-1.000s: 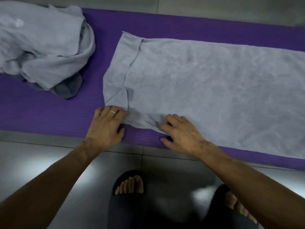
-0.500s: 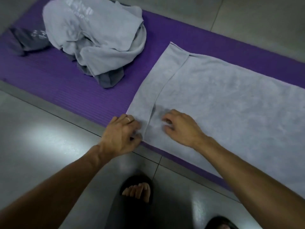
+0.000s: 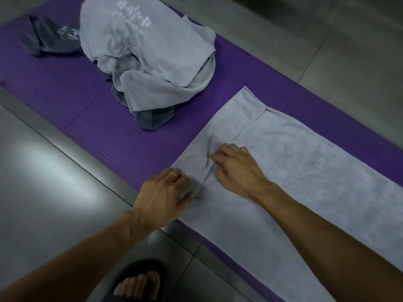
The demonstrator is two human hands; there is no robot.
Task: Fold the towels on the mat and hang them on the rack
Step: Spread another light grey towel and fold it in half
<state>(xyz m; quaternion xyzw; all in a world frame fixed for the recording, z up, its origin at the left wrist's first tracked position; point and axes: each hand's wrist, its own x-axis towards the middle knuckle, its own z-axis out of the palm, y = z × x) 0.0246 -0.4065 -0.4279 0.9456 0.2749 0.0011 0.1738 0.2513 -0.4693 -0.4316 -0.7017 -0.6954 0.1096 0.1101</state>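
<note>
1. The foot in a dark slipper (image 3: 136, 282) stands on the grey tiled floor (image 3: 50, 171) at the near edge. Only this one foot shows; a second ago two did, so the view has swung left.
2. The left hand (image 3: 162, 197) rests on the near left corner of the flat towel (image 3: 305, 182). Its fingers (image 3: 180, 177) are loosely bent on the cloth; whether they pinch it I cannot tell. A second ago it lay mostly on the mat beside this corner.
3. The right hand (image 3: 236, 171) lies just beyond, with curled fingers (image 3: 218, 159) gathering a small ridge of cloth at the folded-over hem. It has moved further in from the near edge.
4. The flat towel lies spread on the purple mat (image 3: 98, 118), its long axis running along the mat from the hands off to the right. Its short folded end points left, toward the pile.
5. Further left, apart from the flat towel, a crumpled pile of light towels (image 3: 150, 62) sits on the mat.
6. A dark towel (image 3: 52, 38) lies beside the pile at the far left, out of view a second ago.
</note>
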